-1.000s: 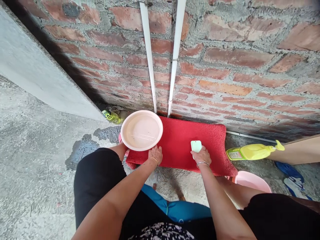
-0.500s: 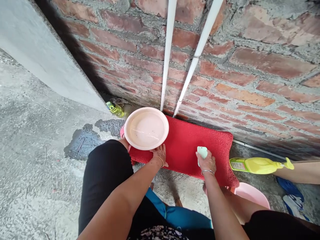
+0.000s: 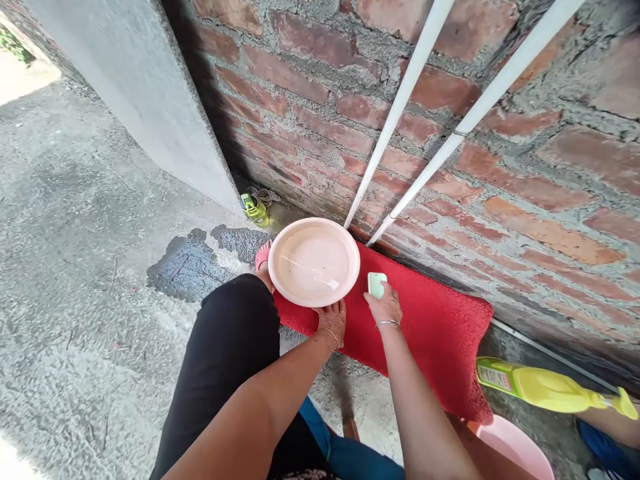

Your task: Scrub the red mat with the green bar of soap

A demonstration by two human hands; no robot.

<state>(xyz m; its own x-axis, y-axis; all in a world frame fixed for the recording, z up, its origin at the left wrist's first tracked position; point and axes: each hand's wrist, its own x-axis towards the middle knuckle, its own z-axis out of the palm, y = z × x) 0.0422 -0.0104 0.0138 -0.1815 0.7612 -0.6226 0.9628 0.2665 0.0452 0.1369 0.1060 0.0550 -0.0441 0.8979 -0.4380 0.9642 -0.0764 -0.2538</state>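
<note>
My right hand grips a flat mint-green scrub brush with rounded corners, resting on the red plush mat; its underside is hidden. Close to its left stands a pale pink basin holding shallow clear water. My left hand lies with fingers stretched out on the mat's near edge, the fingertips just at the basin's near rim. Whether they touch the rim I cannot tell. The mat lies over a low raised support that is mostly covered.
A brick wall with two white pipes rises behind the mat. A yellow spray bottle and a pink tub are at the right. A smaller yellow-green bottle stands by the grey slab. Water wets the concrete floor.
My right hand has slid the scrub brush leftward over the mat, closer to the basin. My left hand stays by the basin. The whole view has turned and shifted somewhat.
</note>
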